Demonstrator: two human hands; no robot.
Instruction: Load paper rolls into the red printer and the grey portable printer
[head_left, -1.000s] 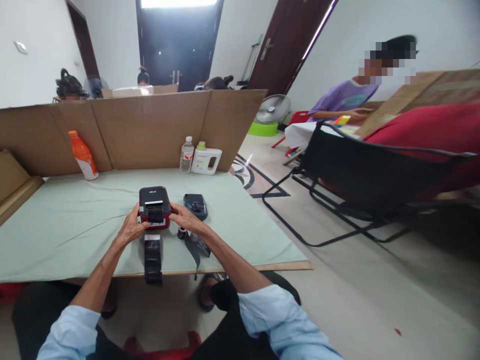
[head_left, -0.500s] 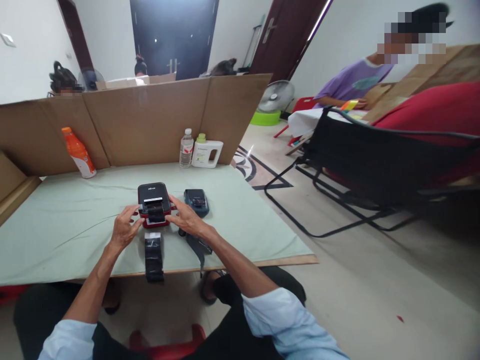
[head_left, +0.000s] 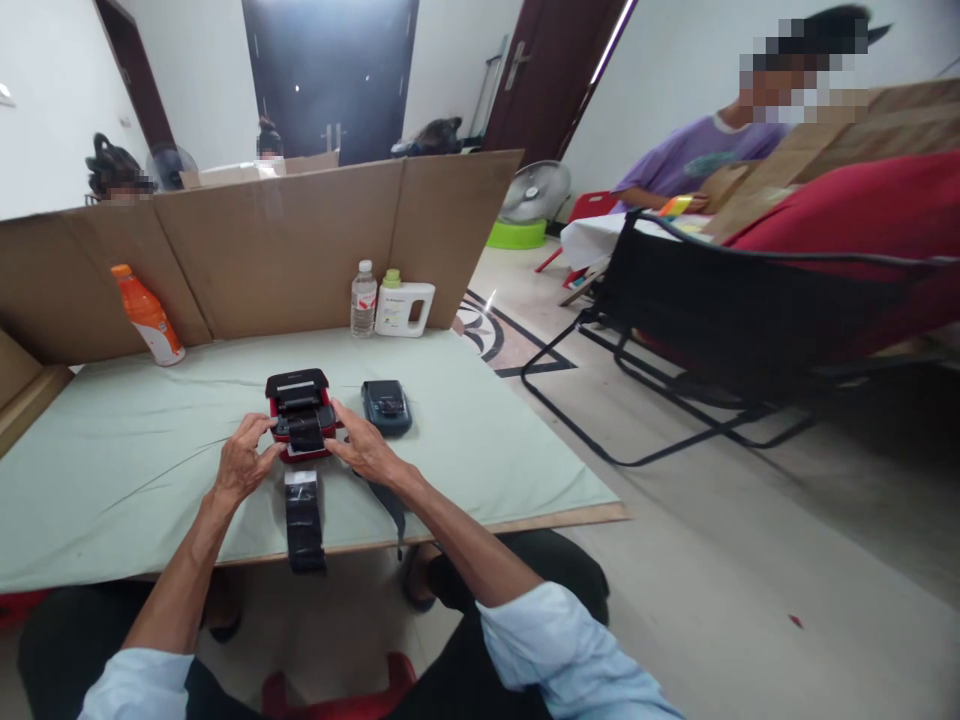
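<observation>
A red and black device that looks like a small label printer (head_left: 300,388) stands on the table with its lid tilted up. My left hand (head_left: 246,458) grips its left side, thumb at the front corner. On the opposite side my right hand (head_left: 363,445) holds it, fingers along the edge. A dark strip lies across its opened inside. In front of the printer, a black strip with a white end (head_left: 304,525) hangs over the table's near edge. A second, dark blue device (head_left: 386,407) sits to the right, with a dark strap (head_left: 388,510) partly hidden by my right wrist.
A cardboard screen (head_left: 300,240) borders the table (head_left: 165,480) at the back. Before it stand an orange bottle (head_left: 148,315), a clear water bottle (head_left: 364,300) and a white jug (head_left: 405,307). To the right are a black-framed folding chair (head_left: 720,320) and a person in purple (head_left: 697,155).
The printer's lid has swung up and back, showing its inside. Both hands keep their places at its sides. The whole view has shifted slightly.
</observation>
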